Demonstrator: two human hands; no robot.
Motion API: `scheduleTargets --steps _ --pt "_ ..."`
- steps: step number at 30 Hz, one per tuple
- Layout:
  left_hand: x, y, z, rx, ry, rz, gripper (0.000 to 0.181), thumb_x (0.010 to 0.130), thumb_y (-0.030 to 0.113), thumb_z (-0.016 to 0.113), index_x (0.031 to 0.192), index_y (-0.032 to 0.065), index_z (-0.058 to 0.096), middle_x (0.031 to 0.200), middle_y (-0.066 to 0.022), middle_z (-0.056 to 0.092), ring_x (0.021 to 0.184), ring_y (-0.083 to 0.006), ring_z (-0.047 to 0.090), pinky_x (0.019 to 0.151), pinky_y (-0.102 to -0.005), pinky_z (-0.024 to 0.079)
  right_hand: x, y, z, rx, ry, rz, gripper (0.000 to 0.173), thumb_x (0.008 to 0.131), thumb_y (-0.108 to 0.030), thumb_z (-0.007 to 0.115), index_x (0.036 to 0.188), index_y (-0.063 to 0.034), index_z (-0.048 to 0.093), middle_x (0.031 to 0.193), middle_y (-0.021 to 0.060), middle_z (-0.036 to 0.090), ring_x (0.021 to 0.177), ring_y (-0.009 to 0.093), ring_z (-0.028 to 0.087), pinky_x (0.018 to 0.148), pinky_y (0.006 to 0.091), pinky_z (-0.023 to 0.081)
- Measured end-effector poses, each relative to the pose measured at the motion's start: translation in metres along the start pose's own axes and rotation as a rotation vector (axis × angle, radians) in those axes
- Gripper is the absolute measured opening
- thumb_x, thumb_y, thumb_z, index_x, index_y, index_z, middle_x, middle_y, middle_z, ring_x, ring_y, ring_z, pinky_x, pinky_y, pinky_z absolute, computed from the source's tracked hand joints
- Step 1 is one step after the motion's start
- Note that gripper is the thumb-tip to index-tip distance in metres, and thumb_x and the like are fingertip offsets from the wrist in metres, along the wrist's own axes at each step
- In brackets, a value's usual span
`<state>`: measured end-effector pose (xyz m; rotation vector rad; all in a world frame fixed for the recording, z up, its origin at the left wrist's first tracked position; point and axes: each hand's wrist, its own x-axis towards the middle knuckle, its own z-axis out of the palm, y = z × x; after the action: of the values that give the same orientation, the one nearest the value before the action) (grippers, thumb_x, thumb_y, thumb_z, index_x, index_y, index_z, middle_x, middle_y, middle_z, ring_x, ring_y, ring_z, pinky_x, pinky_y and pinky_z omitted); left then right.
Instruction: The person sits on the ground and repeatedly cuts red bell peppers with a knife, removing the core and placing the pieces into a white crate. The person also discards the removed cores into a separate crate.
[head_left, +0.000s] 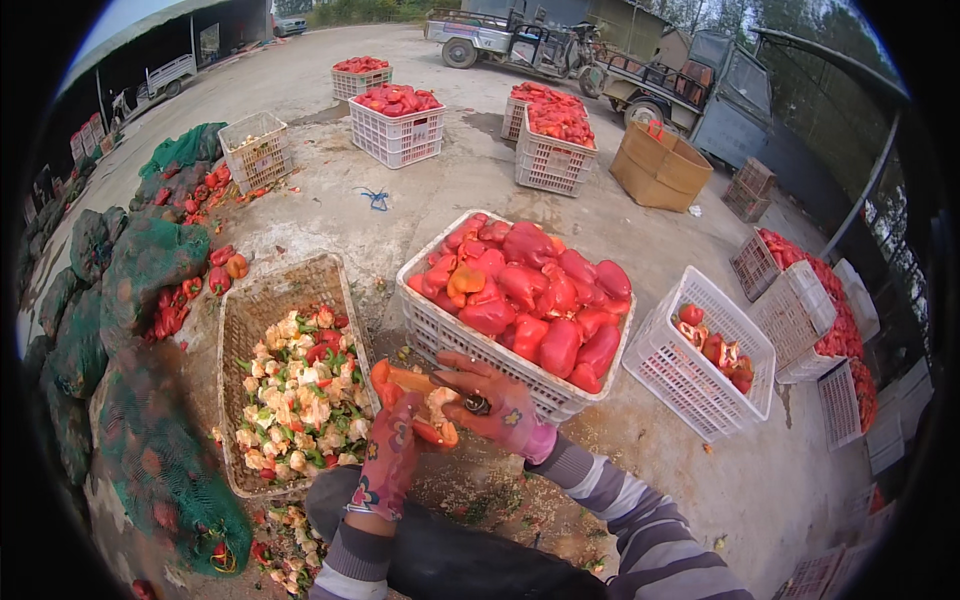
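Observation:
My left hand (394, 450), in a pink flowered glove, grips an opened red bell pepper (387, 384) with its pale seed core (439, 406) exposed. Against that core is my right hand (495, 409), gloved alike, closed around a dark-handled tool (477, 405) whose working end is hidden. Beyond both hands stands a white plastic crate (517, 369) heaped with red peppers (559, 347) and an orange one. To the left, a dirty crate (283, 279) holds pale pepper cores with green stems (304, 382). On the right, a white crate (694, 394) contains several cut peppers (726, 352).
Green mesh sacks (161, 450) of peppers line the left side, with loose peppers (171, 311) beside them. Farther off stand filled crates (397, 139), a cardboard box (660, 169) and parked cargo tricycles (517, 41). Stacked crates (795, 307) are at the right. Scraps and seeds litter the concrete.

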<state>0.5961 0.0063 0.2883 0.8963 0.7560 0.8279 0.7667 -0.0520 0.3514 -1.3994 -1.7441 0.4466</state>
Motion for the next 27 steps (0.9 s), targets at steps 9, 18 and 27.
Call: scheduleTargets --steps 9,18,27 --pt "-0.030 0.043 0.022 0.361 -0.101 -0.047 0.026 0.087 0.022 0.053 0.095 -0.0013 0.059 0.064 -0.0049 0.059 0.052 -0.0128 0.056 0.045 -0.0237 0.043 -0.003 0.026 -0.005 0.171 -0.264 -0.048 0.041 0.083 -0.019 0.065 0.121 -0.0058 0.056 0.114 0.0122 0.060 0.101 0.023 0.061 0.084 0.0325 0.049" --pt "-0.023 0.019 -0.005 0.143 -0.081 -0.046 0.044 0.091 0.046 0.047 0.083 0.0035 0.056 0.064 -0.0050 0.055 0.044 -0.0122 0.049 0.035 -0.0236 0.034 -0.026 0.012 0.011 0.383 -0.146 0.262 0.031 0.083 -0.011 0.063 0.110 0.0018 0.055 0.102 0.0113 0.064 0.086 0.012 0.062 0.077 0.0266 0.049" --pt "-0.032 0.017 -0.009 -0.023 -0.143 0.021 0.031 0.089 0.028 0.054 0.092 -0.0029 0.056 0.075 -0.0099 0.059 0.055 -0.0169 0.055 0.045 -0.0284 0.043 -0.029 -0.018 0.053 1.060 0.478 0.472 0.019 0.087 -0.007 0.060 0.103 0.0000 0.053 0.106 0.0097 0.061 0.060 0.004 0.046 0.056 0.0206 0.042"
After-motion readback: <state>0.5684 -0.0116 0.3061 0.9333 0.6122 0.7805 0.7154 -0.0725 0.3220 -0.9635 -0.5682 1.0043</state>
